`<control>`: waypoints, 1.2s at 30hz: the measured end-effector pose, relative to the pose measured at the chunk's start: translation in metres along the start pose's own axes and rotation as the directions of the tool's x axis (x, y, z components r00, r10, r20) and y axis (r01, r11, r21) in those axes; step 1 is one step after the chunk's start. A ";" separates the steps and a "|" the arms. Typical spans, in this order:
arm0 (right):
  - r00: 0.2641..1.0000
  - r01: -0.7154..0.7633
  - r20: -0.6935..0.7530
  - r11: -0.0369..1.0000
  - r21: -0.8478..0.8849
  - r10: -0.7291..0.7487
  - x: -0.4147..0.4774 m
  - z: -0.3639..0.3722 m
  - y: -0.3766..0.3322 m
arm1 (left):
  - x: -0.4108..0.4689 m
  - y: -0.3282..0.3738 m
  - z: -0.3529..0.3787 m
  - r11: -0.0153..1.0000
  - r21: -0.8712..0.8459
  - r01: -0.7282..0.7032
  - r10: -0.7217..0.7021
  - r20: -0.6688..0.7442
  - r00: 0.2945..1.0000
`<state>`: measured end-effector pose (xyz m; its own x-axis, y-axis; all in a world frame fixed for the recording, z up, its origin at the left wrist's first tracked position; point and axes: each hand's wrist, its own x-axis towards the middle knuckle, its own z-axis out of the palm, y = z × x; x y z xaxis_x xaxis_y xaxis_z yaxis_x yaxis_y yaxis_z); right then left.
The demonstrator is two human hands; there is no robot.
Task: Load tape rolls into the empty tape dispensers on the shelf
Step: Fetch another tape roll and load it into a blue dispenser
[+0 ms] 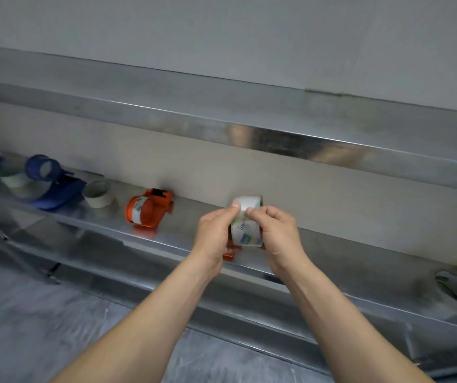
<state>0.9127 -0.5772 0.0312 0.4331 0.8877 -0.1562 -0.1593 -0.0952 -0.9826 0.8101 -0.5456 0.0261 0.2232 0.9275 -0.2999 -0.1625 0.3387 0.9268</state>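
The left hand (pixel 213 233) and right hand (pixel 277 233) both pinch a printed tape roll (pixel 245 234) at its top edge, fingers curled on it, just above the metal shelf (pixel 188 230). An orange dispenser (pixel 228 256) peeks out beneath. To the left, a second orange dispenser (pixel 150 208) holds a roll. Farther left sit a loose roll (pixel 99 193) and a blue dispenser (pixel 53 186).

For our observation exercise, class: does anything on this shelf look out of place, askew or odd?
The orange tape dispenser and the blue tape dispenser appear to lie tipped on the metal shelf, with a loose tape roll between them. Nothing looks spilled or damaged.
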 end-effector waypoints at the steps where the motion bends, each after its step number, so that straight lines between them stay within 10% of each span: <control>1: 1.000 0.008 0.005 1.000 -0.007 -0.008 -0.005 0.013 0.002 | -0.005 0.004 -0.014 1.000 -0.002 -0.019 0.019 -0.005 1.000; 23: 0.971 0.022 0.231 0.988 0.153 -0.058 -0.109 0.245 0.027 | -0.092 0.044 -0.248 0.944 -0.038 -0.328 0.316 -0.189 0.930; 36: 0.829 0.028 0.546 0.983 0.184 -0.126 -0.051 0.315 0.032 | -0.032 0.078 -0.307 0.922 0.005 -0.387 0.366 -0.338 0.867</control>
<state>0.6062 -0.4836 0.0392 -0.1053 0.9933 0.0486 -0.3074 0.0139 -0.9515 0.4953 -0.5002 0.0380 -0.1906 0.9817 0.0024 -0.2315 -0.0473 0.9717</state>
